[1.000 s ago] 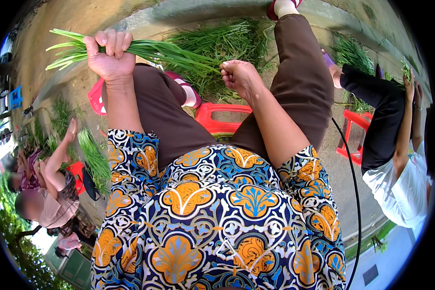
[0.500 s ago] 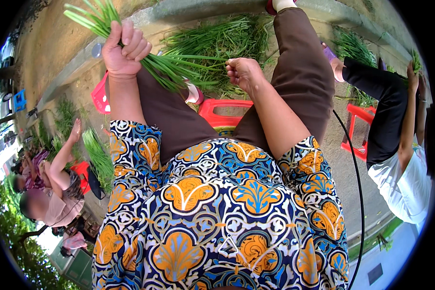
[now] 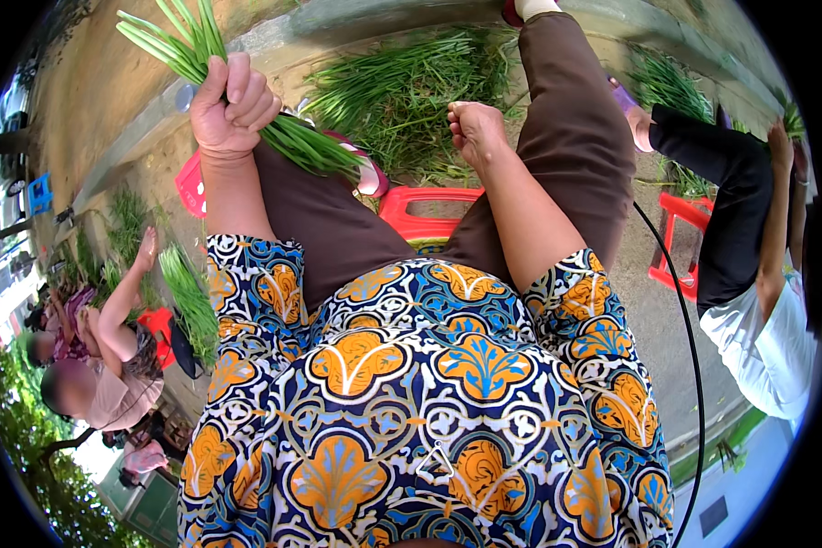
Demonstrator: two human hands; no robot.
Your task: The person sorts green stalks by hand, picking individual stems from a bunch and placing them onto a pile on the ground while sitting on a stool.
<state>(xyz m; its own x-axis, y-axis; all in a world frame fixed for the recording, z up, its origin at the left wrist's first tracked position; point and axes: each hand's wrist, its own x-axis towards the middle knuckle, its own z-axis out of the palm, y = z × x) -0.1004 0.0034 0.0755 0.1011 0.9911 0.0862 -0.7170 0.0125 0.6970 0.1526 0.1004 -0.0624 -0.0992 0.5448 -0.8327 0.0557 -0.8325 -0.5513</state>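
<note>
My left hand (image 3: 236,108) is raised at the upper left, its fist wrapped round a bunch of garlic chives (image 3: 306,146). Pale stem ends stick out above the fist, and green leaf tips hang down to the right over my left thigh. Over my right thigh's inner side, my right hand (image 3: 477,130) is closed in a pinch, apart from the bunch. A thin strand seems to run from its fingertips, but it blends into the large heap of garlic chives (image 3: 374,87) lying on the ground beyond.
A red plastic stool (image 3: 425,208) stands between my legs. At the right, a person in a white top (image 3: 767,338) sits by another red stool (image 3: 671,247); more people sit at the left near a chive pile (image 3: 187,297). A black cable (image 3: 680,320) runs along my right side.
My right hand has moved slightly right and up, away from the bunch. The blade stretched between it and the bunch no longer spans the gap. My left hand has shifted slightly left and down.
</note>
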